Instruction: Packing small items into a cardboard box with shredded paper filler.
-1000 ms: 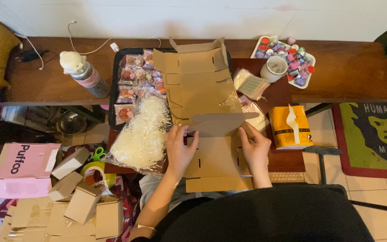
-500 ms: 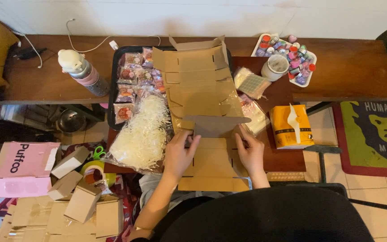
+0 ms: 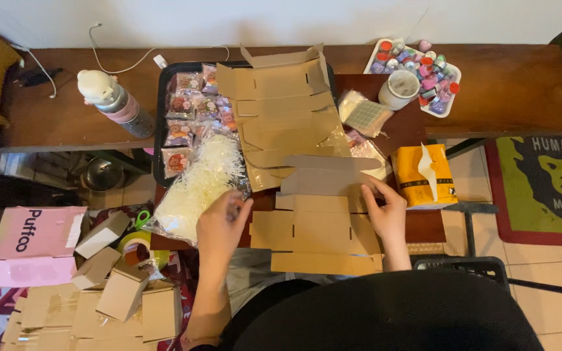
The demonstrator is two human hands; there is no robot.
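A flat brown cardboard box blank (image 3: 320, 224) lies on the small table in front of me, its far flap folded up. My right hand (image 3: 385, 211) holds the blank's right edge by that flap. My left hand (image 3: 219, 224) is off the blank, fingers apart, over the clear bag of white shredded paper (image 3: 196, 185). A stack of unfolded cardboard blanks (image 3: 281, 110) leans behind it, over a black tray (image 3: 161, 104) of small wrapped sweets.
A yellow tissue pack (image 3: 421, 175), a white cup (image 3: 399, 88) and a white tray of small coloured pots (image 3: 424, 68) sit to the right. A bottle (image 3: 115, 104) stands on the left. On the floor at left lie a pink box (image 3: 34, 244), folded small boxes (image 3: 121, 292) and tape.
My left hand has let go of the blank's left side and moved left onto the shredded paper bag. The right hand stays on the blank's folded flap.
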